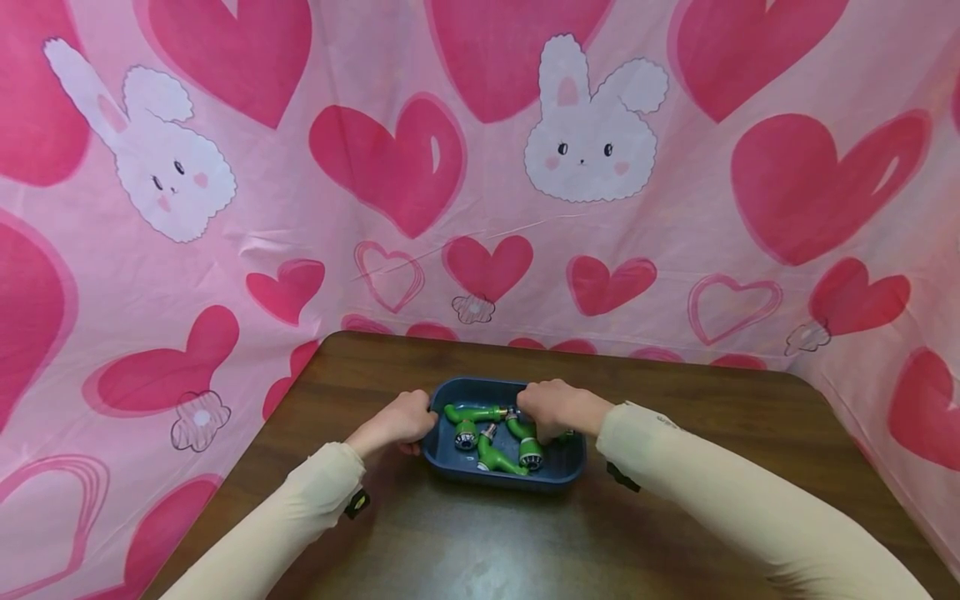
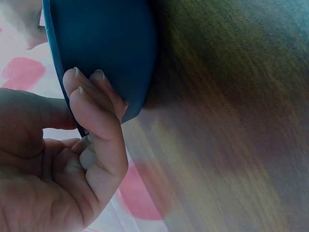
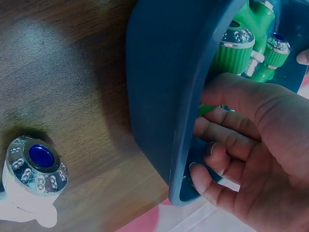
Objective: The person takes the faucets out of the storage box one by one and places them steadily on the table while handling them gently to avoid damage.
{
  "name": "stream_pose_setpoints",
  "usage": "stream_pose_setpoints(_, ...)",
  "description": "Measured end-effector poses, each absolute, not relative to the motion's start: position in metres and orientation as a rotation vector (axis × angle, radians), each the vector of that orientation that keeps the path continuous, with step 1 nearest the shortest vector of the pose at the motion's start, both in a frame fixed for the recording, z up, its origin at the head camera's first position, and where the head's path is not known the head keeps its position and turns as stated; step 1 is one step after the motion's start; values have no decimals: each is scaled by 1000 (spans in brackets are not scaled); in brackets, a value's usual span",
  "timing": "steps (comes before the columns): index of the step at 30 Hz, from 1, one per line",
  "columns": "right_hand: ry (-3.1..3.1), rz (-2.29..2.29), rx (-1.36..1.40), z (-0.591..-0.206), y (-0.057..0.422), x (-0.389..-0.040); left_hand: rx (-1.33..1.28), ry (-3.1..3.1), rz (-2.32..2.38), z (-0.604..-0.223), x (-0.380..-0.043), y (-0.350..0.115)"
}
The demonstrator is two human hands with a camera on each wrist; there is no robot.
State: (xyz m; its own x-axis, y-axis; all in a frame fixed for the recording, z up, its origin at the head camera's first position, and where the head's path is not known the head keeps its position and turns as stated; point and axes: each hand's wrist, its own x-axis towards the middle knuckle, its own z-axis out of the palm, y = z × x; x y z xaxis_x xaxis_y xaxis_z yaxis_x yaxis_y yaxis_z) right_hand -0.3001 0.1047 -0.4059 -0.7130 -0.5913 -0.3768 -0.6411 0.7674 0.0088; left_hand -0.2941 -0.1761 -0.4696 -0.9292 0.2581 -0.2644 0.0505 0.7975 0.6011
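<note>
Green taps (image 1: 495, 457) are gathered in the blue tub (image 1: 510, 481), its rim pinched by the left hand (image 1: 407, 417); whether anything is gripped by the right hand (image 1: 557, 407) inside cannot be told. A white tap (image 3: 34, 181) is left outside.

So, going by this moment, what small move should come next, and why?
Probably the right hand should pinch one green part and ease it upward. That hand reaches inside the blue bin, close to several such parts, while the left hand grips the bin's edge, which should help steady it. Whether the right hand already holds one is unclear.
</note>
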Motion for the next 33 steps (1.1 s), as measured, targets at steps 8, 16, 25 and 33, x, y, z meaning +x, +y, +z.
stream_pose_setpoints(8, 2604, 152, -944, -405, 107, -300, 201, 2653, 873, -454, -284, -170)
stream_pose_setpoints(16, 2607, 126, -930, -401, 109, -299, 173, 2679, 871, -424, -260, -159)
stream_pose_setpoints(25, 2608, 143, -906, -402, 108, -300, 167, 2681, 865, -425, -262, -159)
stream_pose_setpoints(33, 2618, 132, -912, -401, 109, -300, 153, 2672, 860, -424, -262, -157)
